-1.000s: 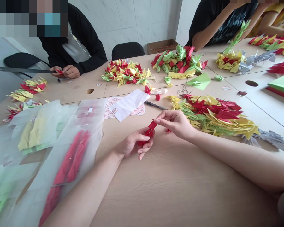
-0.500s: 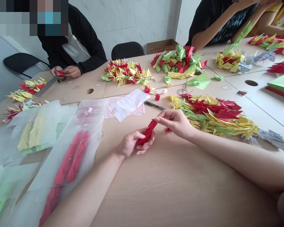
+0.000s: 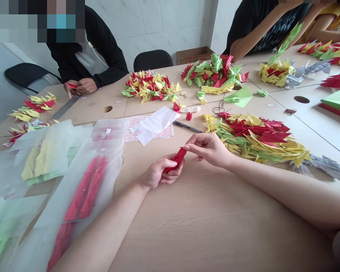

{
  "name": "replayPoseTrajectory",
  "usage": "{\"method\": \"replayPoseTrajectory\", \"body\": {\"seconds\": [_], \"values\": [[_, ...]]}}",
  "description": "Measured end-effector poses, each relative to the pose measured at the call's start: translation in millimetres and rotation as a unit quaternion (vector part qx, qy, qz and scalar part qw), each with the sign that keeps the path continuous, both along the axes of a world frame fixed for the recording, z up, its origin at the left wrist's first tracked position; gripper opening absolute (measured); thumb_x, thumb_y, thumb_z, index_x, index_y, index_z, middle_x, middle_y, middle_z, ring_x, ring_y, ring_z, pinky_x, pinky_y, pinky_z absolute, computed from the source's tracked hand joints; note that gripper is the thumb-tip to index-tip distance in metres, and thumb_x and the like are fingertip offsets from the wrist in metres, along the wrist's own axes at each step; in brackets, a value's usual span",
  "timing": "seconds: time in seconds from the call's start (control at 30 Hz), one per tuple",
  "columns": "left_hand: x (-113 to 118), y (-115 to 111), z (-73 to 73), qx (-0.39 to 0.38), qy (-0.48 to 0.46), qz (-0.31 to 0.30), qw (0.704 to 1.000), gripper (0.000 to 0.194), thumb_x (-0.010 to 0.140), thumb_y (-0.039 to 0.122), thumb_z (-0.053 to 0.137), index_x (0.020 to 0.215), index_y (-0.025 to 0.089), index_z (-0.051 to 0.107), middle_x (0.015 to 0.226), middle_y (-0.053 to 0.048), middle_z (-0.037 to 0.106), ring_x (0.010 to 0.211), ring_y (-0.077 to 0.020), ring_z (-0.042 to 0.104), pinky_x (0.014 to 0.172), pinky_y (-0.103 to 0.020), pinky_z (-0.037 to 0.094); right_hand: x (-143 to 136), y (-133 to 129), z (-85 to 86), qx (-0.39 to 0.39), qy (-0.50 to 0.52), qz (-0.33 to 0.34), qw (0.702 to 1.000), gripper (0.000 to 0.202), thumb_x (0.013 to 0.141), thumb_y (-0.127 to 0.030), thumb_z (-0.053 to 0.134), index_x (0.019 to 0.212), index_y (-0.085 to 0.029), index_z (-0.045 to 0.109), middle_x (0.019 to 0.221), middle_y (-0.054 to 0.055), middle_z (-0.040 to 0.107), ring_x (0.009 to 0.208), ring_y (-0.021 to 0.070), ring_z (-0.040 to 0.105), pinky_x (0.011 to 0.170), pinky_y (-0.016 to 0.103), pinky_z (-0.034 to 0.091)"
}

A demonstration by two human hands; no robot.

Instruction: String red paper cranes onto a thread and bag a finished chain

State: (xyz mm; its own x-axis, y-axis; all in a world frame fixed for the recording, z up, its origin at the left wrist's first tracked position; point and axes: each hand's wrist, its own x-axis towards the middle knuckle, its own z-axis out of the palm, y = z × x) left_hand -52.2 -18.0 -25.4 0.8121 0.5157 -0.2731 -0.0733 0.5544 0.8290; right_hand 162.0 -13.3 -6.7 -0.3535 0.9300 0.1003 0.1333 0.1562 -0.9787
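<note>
My left hand (image 3: pixel 166 170) is wrapped around a stack of red folded paper cranes (image 3: pixel 178 158), tilted up to the right above the table. At the stack's upper end, my right hand (image 3: pixel 206 148) pinches the tip between thumb and forefinger. Just under the right hand, a small red folded paper piece (image 3: pixel 200 158) lies partly hidden on the table. Beyond that hand lies a black pen (image 3: pixel 187 126). To its right spreads a pile of yellow, red and green paper cranes (image 3: pixel 260 136).
Clear plastic bags (image 3: pixel 113 151) with red, yellow and green cranes cover the left side. Label sheets (image 3: pixel 167 131) lie under white paper (image 3: pixel 155 124). More crane piles (image 3: pixel 150 87) stand farther back. A co-worker's hands (image 3: pixel 85 86) hold something red; another person's arm (image 3: pixel 252 36) is at the right.
The red piece at the top end has come down against the stack, and my right hand has lowered slightly with it. Across the table, the co-worker's hands and the grey strip beside them have shifted.
</note>
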Motion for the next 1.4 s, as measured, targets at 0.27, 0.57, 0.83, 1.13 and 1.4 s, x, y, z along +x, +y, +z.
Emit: {"method": "replayPoseTrajectory", "body": {"seconds": [0.27,0.57,0.83,1.13,1.4], "values": [[2.6,-2.0,1.1,0.006,-0.004,0.018,1.0,0.021,0.083,0.037,0.051,0.085,0.017,0.05,0.056,0.009,0.024,0.044,-0.0054,0.011,0.037,-0.014,0.016,-2.6,-3.5,3.3,-0.003,0.012,0.002,1.0,0.04,0.081,-0.055,0.068,0.082,-0.015,0.07,0.07,0.003,0.067,0.053,0.0091,0.05,0.047,0.023,0.042],[14.4,-9.4,0.7,0.017,0.032,0.068,0.997,0.062,0.085,0.079,0.029,0.08,0.02,0.045,0.051,0.01,0.022,0.039,-0.0044,0.01,0.033,-0.013,0.014,-5.9,-8.5,0.8,0.02,0.041,0.015,0.999,0.029,0.085,-0.045,0.068,0.081,-0.016,0.069,0.073,0.002,0.069,0.06,0.0109,0.057,0.053,0.023,0.042],[16.9,-10.8,-1.3,0.022,0.016,0.085,0.996,0.058,0.088,0.074,0.035,0.083,0.018,0.05,0.051,0.01,0.029,0.037,-0.0043,0.017,0.031,-0.014,0.027,-3.7,-6.7,1.2,0.036,-0.007,0.027,0.999,0.035,0.087,-0.049,0.064,0.083,-0.015,0.068,0.073,0.003,0.068,0.062,0.0118,0.054,0.056,0.024,0.04],[12.3,-5.9,1.4,0.026,-0.025,0.129,0.991,0.034,0.091,0.049,0.053,0.091,0.015,0.057,0.057,0.005,0.047,0.039,-0.0061,0.035,0.037,-0.017,0.041,3.6,1.3,0.0,0.238,-0.135,0.027,0.961,0.017,0.095,-0.026,0.054,0.092,-0.016,0.068,0.083,0.004,0.058,0.069,0.0116,0.052,0.065,0.025,0.043],[9.3,-6.2,1.2,-0.004,0.002,0.053,0.999,0.033,0.096,0.047,0.044,0.083,0.018,0.05,0.053,0.007,0.035,0.039,-0.0037,0.014,0.035,-0.013,0.017,0.4,0.5,-0.5,0.298,-0.117,-0.028,0.947,0.011,0.094,-0.017,0.05,0.087,-0.018,0.057,0.083,0.005,0.058,0.077,0.0159,0.055,0.071,0.029,0.045]]}}
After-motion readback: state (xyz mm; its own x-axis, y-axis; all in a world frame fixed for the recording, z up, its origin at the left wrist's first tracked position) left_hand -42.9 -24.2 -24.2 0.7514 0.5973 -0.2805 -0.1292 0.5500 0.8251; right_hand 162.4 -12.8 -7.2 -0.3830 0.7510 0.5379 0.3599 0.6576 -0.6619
